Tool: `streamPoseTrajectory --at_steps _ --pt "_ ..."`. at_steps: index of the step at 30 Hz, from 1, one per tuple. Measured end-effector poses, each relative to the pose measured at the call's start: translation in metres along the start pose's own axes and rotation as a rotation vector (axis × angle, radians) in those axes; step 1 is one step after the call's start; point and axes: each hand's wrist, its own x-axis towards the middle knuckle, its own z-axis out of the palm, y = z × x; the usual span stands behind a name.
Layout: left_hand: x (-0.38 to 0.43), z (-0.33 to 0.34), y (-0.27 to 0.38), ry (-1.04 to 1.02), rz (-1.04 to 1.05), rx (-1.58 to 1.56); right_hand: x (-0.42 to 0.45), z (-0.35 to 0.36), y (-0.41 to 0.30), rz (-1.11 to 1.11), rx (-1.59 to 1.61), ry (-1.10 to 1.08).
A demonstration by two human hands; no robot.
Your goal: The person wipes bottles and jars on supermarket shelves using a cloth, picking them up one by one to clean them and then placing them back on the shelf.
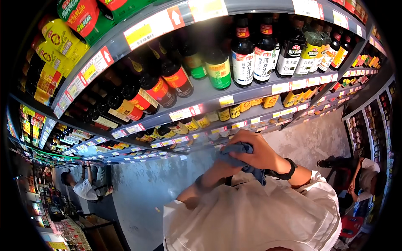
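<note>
Both my hands meet in front of my chest around a crumpled blue-grey cloth (pixel 236 154). My right hand (pixel 258 147) grips it from above, with a dark band on that wrist, and one end of the cloth hangs below the fingers. Against the cloth's lower left side lies my left hand (pixel 220 171), partly covered; its finger position is hard to make out. Beyond the hands, a shelf (pixel 207 94) holds sauce bottles, among them a green-labelled bottle (pixel 218 72), a white-labelled bottle (pixel 242 62) and a red-labelled bottle (pixel 179 78).
Yellow pouches (pixel 59 37) lie on the upper shelf at the left. Lower shelves carry smaller bottles and jars (pixel 235 111). One person crouches (pixel 86 188) at the far left, another sits (pixel 364 175) at the right near a red stool (pixel 351 226). An open box (pixel 103 235) stands lower left.
</note>
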Motion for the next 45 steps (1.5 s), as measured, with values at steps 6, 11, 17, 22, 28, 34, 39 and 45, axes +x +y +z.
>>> streamPoseTrajectory --at_steps 6,11,17,22,28,34,39,45 --pt "0.004 -0.023 0.018 -0.019 -0.127 -0.208 0.001 -0.002 0.046 0.059 -0.044 0.089" --pt "0.003 -0.047 0.026 0.133 -0.148 -0.569 -0.010 0.007 0.064 0.226 0.173 0.195" --pt "0.015 -0.068 0.047 0.335 0.122 -0.813 0.001 0.016 0.053 -0.011 0.170 0.073" --pt "0.018 -0.080 0.055 0.419 0.105 -0.950 -0.023 0.010 0.018 -0.107 -0.054 0.157" --pt "0.028 -0.065 0.049 0.375 0.121 -1.042 -0.004 0.003 0.011 -0.243 -0.156 0.152" --pt "0.030 -0.050 0.019 0.421 0.064 -1.150 0.011 -0.025 0.012 -0.147 0.144 0.504" --pt "0.024 -0.036 0.011 0.338 0.124 -1.010 0.024 -0.025 -0.014 -0.334 0.511 0.781" --pt "0.027 -0.045 0.022 0.462 0.198 -1.039 -0.024 0.001 0.030 -0.046 0.094 0.332"
